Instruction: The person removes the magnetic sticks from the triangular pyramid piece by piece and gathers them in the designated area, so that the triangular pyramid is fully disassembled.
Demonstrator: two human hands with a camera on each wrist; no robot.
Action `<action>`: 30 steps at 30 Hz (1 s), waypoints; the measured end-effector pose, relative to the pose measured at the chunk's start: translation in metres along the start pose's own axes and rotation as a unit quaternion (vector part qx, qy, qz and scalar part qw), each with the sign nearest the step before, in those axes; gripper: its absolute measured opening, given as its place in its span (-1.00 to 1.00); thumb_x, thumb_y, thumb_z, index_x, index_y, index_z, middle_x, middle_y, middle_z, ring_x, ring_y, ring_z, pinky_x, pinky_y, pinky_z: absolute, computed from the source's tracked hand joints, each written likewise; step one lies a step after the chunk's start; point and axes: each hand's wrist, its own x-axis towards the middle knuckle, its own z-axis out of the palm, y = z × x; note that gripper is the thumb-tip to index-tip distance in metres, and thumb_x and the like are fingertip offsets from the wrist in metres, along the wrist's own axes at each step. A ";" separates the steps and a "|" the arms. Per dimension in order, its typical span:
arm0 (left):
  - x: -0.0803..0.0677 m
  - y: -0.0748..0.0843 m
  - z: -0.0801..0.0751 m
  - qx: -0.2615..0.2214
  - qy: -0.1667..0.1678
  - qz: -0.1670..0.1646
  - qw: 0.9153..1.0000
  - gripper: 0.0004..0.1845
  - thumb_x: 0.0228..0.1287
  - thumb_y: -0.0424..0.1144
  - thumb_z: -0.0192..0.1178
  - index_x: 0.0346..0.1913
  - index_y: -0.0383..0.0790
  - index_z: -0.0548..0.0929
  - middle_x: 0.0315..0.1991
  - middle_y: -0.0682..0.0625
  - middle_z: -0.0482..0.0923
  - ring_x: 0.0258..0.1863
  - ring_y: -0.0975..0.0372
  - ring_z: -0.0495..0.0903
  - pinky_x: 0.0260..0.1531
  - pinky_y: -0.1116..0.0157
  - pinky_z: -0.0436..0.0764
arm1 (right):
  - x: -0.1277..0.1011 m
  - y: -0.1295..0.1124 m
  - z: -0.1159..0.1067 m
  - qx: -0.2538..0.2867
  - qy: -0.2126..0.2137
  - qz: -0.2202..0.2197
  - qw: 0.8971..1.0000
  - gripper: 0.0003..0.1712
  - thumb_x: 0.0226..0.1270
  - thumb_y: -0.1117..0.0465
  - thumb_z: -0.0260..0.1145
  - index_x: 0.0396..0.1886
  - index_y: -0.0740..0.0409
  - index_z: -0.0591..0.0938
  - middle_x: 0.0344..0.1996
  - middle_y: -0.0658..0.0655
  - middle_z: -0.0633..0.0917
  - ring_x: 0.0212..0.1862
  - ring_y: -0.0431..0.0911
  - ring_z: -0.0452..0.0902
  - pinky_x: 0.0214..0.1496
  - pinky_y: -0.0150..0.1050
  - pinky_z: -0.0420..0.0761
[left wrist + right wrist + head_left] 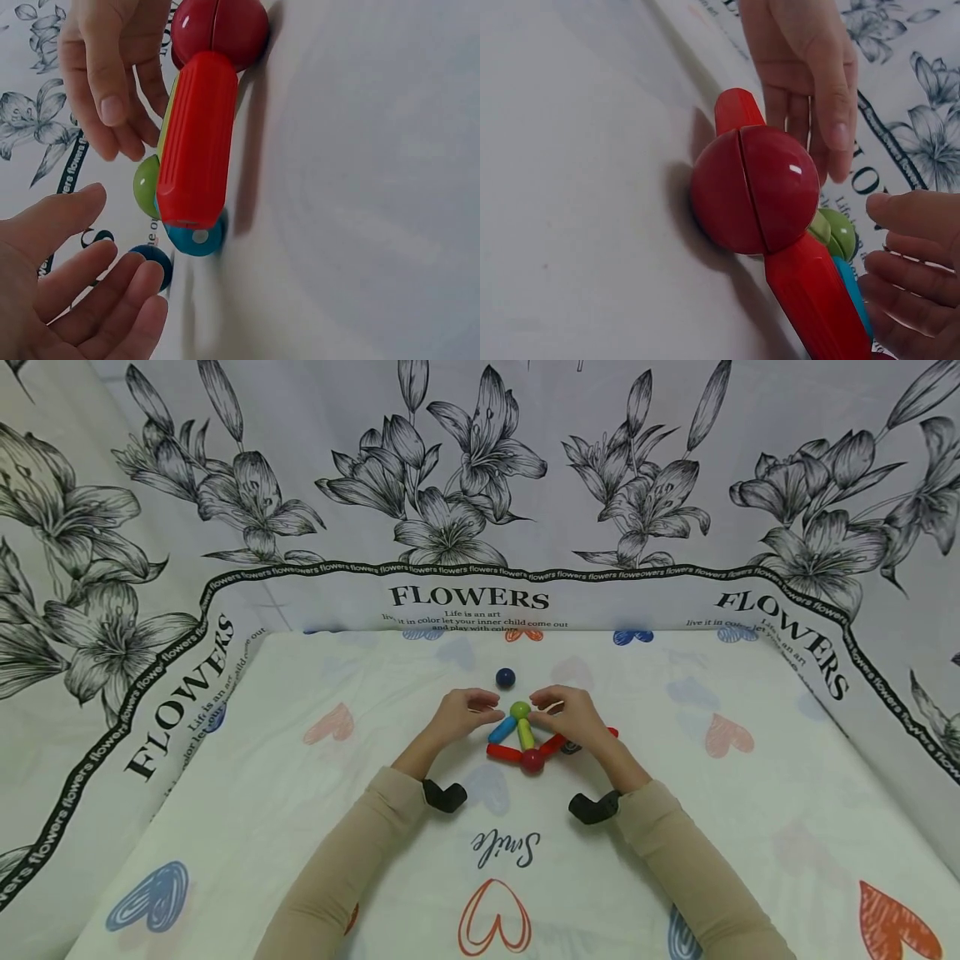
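Both hands hover on either side of a small build of magnetic sticks and balls on the heart-printed cloth (pixel 300 827). The left hand (pixel 461 714) is released, its fingers loosely curved and apart from the pieces; nothing is in it. The right hand (pixel 573 714) also grips nothing, with its fingertips just beside the green ball (pixel 520 710) at the top of the build. Between the hands, a blue stick (pixel 501 729) and a yellow-green stick (pixel 526 735) slope down from the green ball. Nearer the wrists, red sticks (pixel 504 752) meet at a red ball (pixel 532 761). A dark blue ball (pixel 506 677) lies alone just beyond the fingertips.
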 end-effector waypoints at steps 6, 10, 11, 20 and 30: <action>-0.004 0.005 0.006 0.023 -0.016 -0.003 1.000 -0.54 0.18 -0.15 0.34 0.13 -0.26 0.61 0.01 -0.14 0.70 -0.01 0.10 0.68 0.00 0.26 0.68 | 0.009 0.003 -0.002 -0.006 -0.041 0.008 0.999 -0.55 0.21 0.19 0.39 0.08 0.27 0.62 0.02 0.26 0.70 0.06 0.10 0.62 0.15 -0.07 0.66; -0.004 0.006 0.011 0.037 -0.016 -0.009 0.999 -0.53 0.15 -0.15 0.37 0.11 -0.27 0.63 -0.03 -0.13 0.72 -0.05 0.13 0.70 -0.02 0.30 0.67 | 0.014 0.006 -0.004 -0.009 -0.065 0.004 0.998 -0.54 0.22 0.17 0.38 0.09 0.29 0.61 0.03 0.28 0.70 0.05 0.11 0.64 0.13 -0.07 0.67; -0.004 0.006 0.012 0.040 -0.015 -0.011 0.999 -0.53 0.14 -0.15 0.38 0.10 -0.27 0.63 -0.05 -0.13 0.73 -0.06 0.13 0.70 -0.03 0.30 0.67 | 0.015 0.006 -0.004 -0.010 -0.070 0.003 0.997 -0.54 0.22 0.17 0.38 0.09 0.28 0.62 0.02 0.28 0.71 0.05 0.11 0.65 0.13 -0.07 0.67; 0.000 0.004 0.018 0.065 -0.009 -0.019 0.998 -0.55 0.07 -0.13 0.43 0.03 -0.26 0.69 -0.19 -0.09 0.75 -0.24 0.23 0.65 -0.24 0.45 0.61 | 0.027 0.008 -0.004 -0.020 -0.116 0.008 0.993 -0.53 0.22 0.14 0.38 0.09 0.28 0.63 0.01 0.28 0.72 0.04 0.10 0.65 0.16 -0.10 0.65; 0.001 0.004 0.020 0.088 -0.002 -0.014 0.996 -0.64 0.03 -0.17 0.45 -0.08 -0.23 0.74 -0.31 -0.07 0.72 -0.37 0.29 0.51 -0.42 0.54 0.41 | 0.035 0.003 -0.003 -0.043 -0.138 0.026 0.989 -0.54 0.24 0.11 0.36 0.07 0.27 0.64 0.01 0.26 0.72 0.07 0.07 0.61 0.23 -0.07 0.59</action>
